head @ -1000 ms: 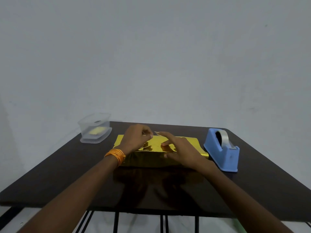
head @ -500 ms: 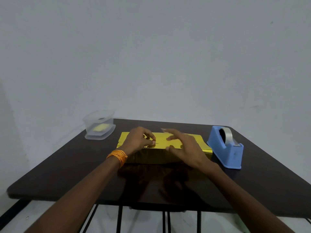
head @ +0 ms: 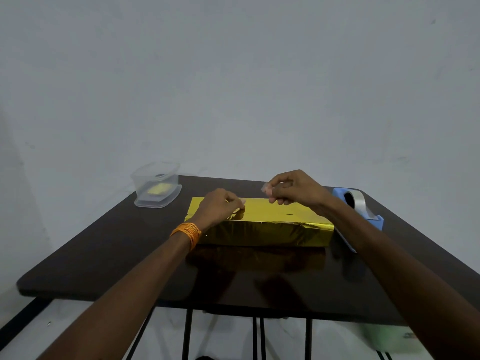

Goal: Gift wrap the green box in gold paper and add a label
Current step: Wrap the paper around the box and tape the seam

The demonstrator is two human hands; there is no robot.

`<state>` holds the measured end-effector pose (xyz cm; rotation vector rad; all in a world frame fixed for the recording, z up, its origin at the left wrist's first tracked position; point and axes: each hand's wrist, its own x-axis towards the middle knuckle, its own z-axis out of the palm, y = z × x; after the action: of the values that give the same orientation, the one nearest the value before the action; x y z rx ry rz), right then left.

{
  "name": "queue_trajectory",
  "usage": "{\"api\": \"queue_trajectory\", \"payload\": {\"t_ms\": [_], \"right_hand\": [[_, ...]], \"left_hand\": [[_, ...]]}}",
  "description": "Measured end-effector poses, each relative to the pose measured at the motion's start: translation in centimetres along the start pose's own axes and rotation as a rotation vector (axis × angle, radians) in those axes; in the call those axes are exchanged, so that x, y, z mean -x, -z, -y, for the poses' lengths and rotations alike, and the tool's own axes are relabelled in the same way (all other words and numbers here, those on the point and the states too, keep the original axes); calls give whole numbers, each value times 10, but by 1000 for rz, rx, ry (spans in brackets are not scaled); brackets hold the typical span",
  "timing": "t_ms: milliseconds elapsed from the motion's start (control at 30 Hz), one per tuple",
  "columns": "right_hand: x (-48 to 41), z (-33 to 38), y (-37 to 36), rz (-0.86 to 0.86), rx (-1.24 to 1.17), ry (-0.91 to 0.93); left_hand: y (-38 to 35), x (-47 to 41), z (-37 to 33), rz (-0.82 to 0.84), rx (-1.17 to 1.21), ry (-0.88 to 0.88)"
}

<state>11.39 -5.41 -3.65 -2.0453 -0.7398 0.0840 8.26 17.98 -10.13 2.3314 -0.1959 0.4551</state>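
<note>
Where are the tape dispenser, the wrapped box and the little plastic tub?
tape dispenser (head: 374,221): head view, blue base behind the roll.
gold-wrapped box (head: 270,233): head view, front face.
plastic tub (head: 145,179): head view, clear left wall.

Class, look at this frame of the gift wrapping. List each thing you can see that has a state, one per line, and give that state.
Box: fully covered in gold paper, lying flat on the table.
Left hand: pressing down on the box top.
Right hand: raised above the box, pinching a small clear piece, seemingly tape.
Tape dispenser: upright, roll loaded.
Clear container: lidless, yellow item inside.
</note>
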Motion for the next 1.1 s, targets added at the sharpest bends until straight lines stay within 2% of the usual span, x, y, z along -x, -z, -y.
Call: {"api": "queue_trajectory", "payload": {"t_ms": [133,267,367,533,1100], "right_hand": [[-7,-1,1,22,47,-21],[-13,1,0,198,88,-60],[-18,3,-6,204,109,-46],[-31,4,-16,304,152,-125],[-57,1,-31,398,454,-241]], "left_hand": [[-3,-3,4,-33,4,19],[-6,-4,5,-61,-17,56],[-6,-4,6,-63,-28,59],[-8,-5,7,-62,-39,57],[-9,-6,10,-57,-35,69]]}}
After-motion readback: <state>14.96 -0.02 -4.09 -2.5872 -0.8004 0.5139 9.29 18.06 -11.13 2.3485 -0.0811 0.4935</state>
